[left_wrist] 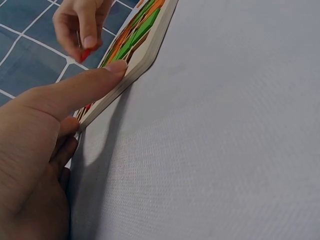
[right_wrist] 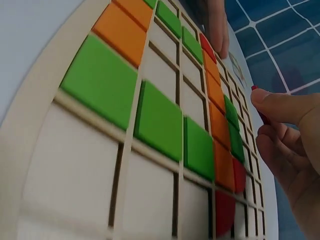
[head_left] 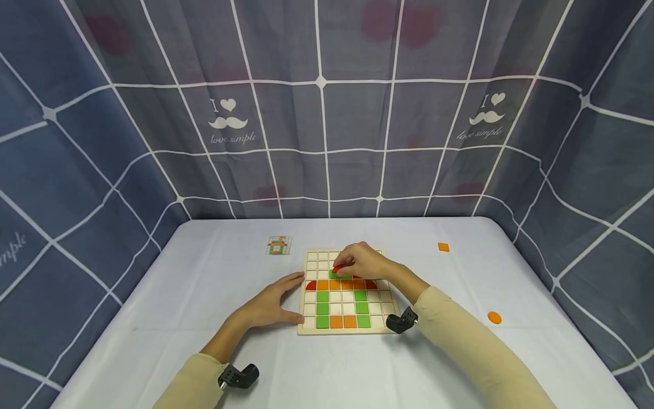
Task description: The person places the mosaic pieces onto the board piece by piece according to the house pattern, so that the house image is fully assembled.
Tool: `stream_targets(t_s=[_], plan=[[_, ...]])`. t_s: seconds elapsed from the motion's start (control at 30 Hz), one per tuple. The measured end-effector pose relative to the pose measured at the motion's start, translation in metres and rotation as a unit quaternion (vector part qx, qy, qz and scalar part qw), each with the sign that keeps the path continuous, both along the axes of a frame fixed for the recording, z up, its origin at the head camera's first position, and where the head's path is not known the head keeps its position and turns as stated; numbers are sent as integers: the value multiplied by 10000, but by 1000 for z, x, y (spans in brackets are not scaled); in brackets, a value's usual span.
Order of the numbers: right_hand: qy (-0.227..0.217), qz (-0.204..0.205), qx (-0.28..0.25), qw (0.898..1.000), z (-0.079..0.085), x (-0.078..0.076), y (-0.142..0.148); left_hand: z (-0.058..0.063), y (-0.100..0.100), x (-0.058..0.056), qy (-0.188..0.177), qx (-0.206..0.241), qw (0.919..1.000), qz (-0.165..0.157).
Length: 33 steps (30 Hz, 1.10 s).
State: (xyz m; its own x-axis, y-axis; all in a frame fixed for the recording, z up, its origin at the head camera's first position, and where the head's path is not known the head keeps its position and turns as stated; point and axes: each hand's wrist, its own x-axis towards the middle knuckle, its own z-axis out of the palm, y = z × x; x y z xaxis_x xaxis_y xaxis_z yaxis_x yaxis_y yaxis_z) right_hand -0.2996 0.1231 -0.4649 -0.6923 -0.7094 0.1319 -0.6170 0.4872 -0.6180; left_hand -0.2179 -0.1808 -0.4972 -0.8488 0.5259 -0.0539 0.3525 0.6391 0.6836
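Observation:
A wooden grid board [head_left: 377, 322] lies on the white table, with green, orange and red pieces set in several of its cells. Above the upper rows, my right hand [head_left: 364, 260] pinches a small red piece [head_left: 337, 268] between thumb and fingers. Seen edge-on in the right wrist view, that red piece [right_wrist: 263, 118] is held clear of the board, its exact shape hidden. My left hand [head_left: 268, 301] rests against the board's left edge, fingers and thumb spread apart. In the left wrist view its thumb [left_wrist: 95, 82] presses the rim.
A small printed pattern card [head_left: 279, 245] lies behind the board to the left. To the right, an orange square piece [head_left: 443, 247] and an orange round piece [head_left: 494, 317] lie loose on the tablecloth [head_left: 286, 369]. A dark checked curtain [head_left: 352, 119] surrounds the table.

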Motion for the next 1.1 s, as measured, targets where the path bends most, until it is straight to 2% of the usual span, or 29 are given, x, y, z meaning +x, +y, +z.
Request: stream_targets(t_s=[0.27,0.47,0.73,1.1], plan=[[101,161,218,9996,-7,1,-31,0,-4,1,-1,54,10000,-69],[335,85,384,9987,-9,0,-46,1,-5,0,10,131,9999,-111],[329,-78,560,9979,-11,-1,-47,2,-4,0,29,112,9998,-135],[572,-23,523,9970,-15,-2,-44,-1,-3,0,0,143,9999,-97]])
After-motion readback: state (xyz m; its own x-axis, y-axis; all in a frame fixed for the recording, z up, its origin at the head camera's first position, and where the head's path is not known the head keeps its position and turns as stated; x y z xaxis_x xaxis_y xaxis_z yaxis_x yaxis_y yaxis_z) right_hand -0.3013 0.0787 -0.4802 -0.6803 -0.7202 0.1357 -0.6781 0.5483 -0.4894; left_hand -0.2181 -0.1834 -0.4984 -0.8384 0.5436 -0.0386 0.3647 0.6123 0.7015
